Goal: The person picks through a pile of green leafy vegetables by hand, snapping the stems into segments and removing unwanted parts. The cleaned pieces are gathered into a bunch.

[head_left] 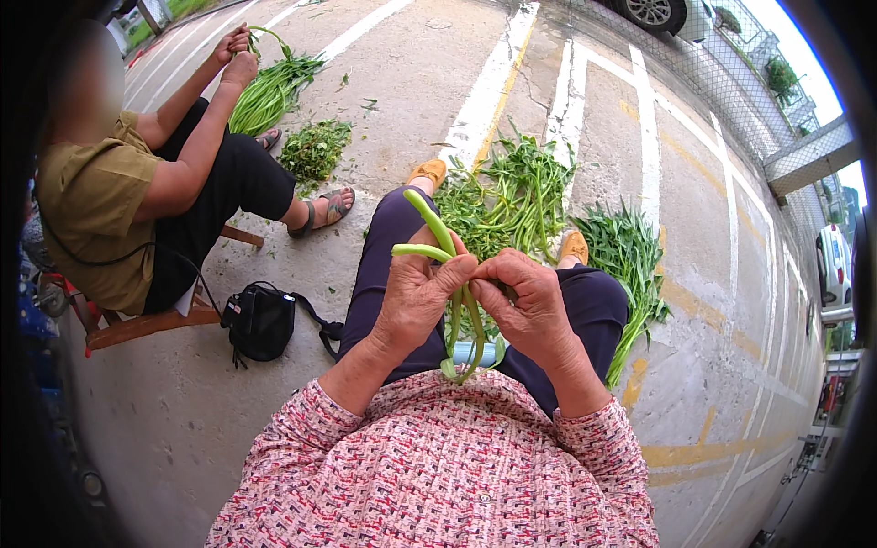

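Two water-spinach stems [429, 219], clock centre, above dark trousers [376, 274]: clasped in left hand [416, 301]; right hand [528, 297] pinched narrow, contents hidden. Possible fault: slack left grip, dropping stems toward leafy heap [534, 187], one o'clock.

1. Shirt [438, 466]: pale pink, flecked red and dark.
2. Held stalks [429, 217], in front of the shirt: light green.
3. Trousers [375, 274], beyond the shirt: dark purple.
4. Bag [259, 321], left of the shirt: black.
5. Co-worker's top [91, 196], farther left: olive-brown.
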A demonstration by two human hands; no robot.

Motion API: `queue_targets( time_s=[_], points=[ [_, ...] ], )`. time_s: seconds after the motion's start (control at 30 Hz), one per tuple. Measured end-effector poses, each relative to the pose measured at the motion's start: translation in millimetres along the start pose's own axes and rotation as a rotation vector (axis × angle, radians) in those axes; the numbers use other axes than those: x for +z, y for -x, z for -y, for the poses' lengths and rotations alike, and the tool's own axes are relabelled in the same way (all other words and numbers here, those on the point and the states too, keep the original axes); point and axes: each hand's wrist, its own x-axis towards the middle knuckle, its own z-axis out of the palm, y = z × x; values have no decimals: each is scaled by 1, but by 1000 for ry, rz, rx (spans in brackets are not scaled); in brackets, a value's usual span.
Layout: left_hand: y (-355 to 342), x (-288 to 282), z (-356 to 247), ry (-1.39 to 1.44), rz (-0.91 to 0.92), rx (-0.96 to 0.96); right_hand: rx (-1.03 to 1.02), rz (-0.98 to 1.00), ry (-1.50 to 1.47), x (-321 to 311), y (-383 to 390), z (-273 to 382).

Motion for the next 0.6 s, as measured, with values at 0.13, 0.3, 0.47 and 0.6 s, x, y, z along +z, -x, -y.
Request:
queue_targets(
  time_s=[0.13,0.3,0.47,0.6],
  points=[
    [1,2,4,-25,-30,11,-107,-7,404,2,0,13],
    [3,8,-1,-15,-54,-7,-69,-16,486,6,3,17],
    [5,14,1,-95,-88,74,-60,-92,432,10,4,10],
    [7,16,-3,0,-109,80,157,-222,108,6,5,-6]
  ],
)
